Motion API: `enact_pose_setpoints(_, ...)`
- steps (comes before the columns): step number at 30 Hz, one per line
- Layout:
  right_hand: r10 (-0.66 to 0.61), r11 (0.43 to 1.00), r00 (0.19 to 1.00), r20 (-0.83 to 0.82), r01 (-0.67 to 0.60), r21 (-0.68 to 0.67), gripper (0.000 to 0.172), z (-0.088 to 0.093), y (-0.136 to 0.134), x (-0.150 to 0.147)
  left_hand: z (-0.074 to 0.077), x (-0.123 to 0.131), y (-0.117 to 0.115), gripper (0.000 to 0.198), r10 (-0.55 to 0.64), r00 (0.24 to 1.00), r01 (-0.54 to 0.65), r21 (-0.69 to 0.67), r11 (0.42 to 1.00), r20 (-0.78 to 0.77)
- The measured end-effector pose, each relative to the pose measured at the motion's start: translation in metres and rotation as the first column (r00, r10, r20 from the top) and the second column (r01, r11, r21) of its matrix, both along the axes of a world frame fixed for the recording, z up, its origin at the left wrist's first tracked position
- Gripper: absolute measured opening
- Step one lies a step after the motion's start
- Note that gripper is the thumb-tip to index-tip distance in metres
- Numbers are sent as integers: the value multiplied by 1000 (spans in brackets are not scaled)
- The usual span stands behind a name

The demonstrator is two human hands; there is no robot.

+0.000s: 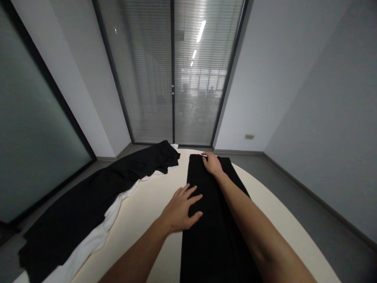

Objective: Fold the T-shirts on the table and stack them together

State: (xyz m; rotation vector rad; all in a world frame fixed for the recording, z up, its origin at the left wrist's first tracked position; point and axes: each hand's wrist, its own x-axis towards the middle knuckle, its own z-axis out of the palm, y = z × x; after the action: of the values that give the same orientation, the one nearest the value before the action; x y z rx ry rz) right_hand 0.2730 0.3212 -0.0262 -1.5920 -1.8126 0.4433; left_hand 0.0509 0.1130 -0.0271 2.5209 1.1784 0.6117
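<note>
A pair of black trousers (206, 243), by its look, lies lengthwise on the pale round table (156, 196), its far end close to the table's far edge. My left hand (182, 210) rests over the left edge of the black garment, fingers spread and holding nothing. Farther off, my right hand (212, 163) lies on the garment's far end, its fingers stretched out and partly turned from view. My right forearm covers part of the garment's right side.
On the table's left lie another black garment (97, 192) and a white garment (110, 222) beneath it. Beyond the table stands a glass partition with blinds (147, 78). A wall socket (249, 136) is low on the right wall, above grey floor (294, 204).
</note>
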Motion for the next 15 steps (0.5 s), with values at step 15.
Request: enact_pose_setpoints(15, 226, 965, 897, 380, -259, 36, 31, 24, -79, 43, -9, 1, 1, 54, 16, 1000, -16, 31, 999, -26)
